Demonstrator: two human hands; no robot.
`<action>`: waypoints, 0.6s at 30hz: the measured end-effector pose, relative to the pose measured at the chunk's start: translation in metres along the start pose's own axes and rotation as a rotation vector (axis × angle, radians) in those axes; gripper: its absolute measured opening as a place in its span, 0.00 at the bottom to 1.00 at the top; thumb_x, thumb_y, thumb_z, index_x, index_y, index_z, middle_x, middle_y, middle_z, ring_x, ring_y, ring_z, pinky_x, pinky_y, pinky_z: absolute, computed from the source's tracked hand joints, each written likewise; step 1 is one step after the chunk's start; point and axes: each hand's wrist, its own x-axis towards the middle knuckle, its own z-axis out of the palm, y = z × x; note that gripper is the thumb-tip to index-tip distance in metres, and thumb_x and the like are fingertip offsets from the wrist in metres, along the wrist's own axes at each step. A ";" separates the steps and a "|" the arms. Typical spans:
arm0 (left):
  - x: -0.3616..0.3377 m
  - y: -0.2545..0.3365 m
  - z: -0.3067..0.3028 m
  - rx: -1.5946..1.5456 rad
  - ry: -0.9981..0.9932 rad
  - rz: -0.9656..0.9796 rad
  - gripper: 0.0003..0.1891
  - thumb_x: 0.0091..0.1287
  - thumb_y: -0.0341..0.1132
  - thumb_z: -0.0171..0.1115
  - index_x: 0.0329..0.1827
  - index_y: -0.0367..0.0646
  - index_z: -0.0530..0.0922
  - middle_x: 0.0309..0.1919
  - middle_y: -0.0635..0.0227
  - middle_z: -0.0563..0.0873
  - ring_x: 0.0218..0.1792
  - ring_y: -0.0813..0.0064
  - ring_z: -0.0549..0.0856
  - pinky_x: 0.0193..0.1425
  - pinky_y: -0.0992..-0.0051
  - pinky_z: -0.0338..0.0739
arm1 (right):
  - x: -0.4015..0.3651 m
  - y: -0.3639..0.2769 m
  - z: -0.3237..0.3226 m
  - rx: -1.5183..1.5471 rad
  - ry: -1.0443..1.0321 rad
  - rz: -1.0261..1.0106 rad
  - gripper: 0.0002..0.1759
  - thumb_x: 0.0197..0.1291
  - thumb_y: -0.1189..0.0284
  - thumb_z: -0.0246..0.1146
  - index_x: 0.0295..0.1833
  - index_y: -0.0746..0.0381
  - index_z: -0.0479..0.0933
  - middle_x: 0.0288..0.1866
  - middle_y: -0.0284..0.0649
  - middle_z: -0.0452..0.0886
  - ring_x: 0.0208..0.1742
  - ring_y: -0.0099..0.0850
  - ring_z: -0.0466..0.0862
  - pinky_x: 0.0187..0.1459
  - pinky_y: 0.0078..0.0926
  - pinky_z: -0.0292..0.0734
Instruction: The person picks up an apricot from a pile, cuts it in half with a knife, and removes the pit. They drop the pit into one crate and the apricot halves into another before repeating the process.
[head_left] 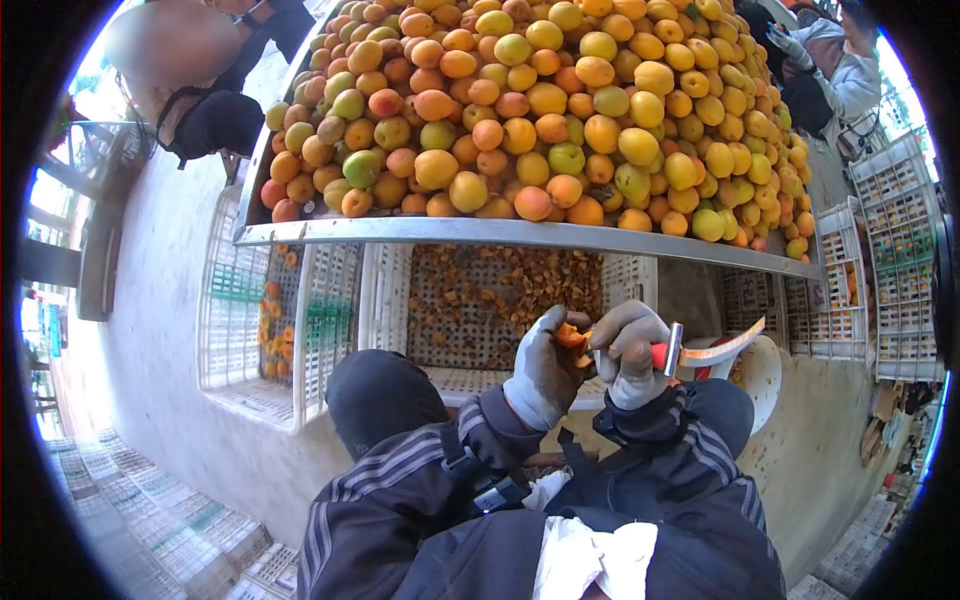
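My left hand (543,368), in a grey-and-white work glove, is closed around a cut apricot (573,340) with its orange flesh showing. Close beside it, my right hand (632,352), also gloved, grips a knife (722,352) by its red handle. The knife's curved blade points away to the right, and the right fingertips are at the edge of the fruit. Both hands are above the near part of a white plastic crate (384,300) with brownish-orange bits on its bottom. Whether the right fingers also pinch the fruit is hard to see.
A metal-edged table (500,232) heaped with apricots (520,110) spans the front. Another white crate (300,400) with apricot halves stands at left, and a white bucket (762,385) at right. Stacked crates (897,250) line the far right. Two people sit across the table.
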 end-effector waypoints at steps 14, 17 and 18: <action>0.010 -0.018 -0.002 -0.219 -0.002 0.236 0.15 0.67 0.44 0.47 0.35 0.41 0.73 0.31 0.64 0.78 0.37 0.68 0.77 0.45 0.69 0.72 | 0.003 0.022 0.013 -0.004 0.164 0.002 0.26 0.58 0.48 0.55 0.24 0.60 0.64 0.27 0.40 0.71 0.12 0.18 0.59 0.14 0.15 0.55; 0.007 -0.005 -0.007 -0.193 0.009 0.113 0.17 0.67 0.47 0.46 0.33 0.40 0.73 0.29 0.62 0.78 0.32 0.66 0.78 0.40 0.67 0.74 | 0.017 0.007 0.008 0.314 0.309 0.294 0.24 0.59 0.50 0.56 0.26 0.60 0.65 0.25 0.40 0.73 0.13 0.21 0.65 0.16 0.18 0.61; 0.012 -0.003 -0.012 -0.201 -0.038 0.096 0.19 0.67 0.47 0.43 0.33 0.39 0.73 0.31 0.61 0.78 0.34 0.64 0.78 0.43 0.63 0.73 | 0.019 0.010 0.006 0.416 0.331 0.321 0.24 0.61 0.50 0.54 0.25 0.60 0.63 0.25 0.40 0.72 0.13 0.20 0.62 0.15 0.17 0.56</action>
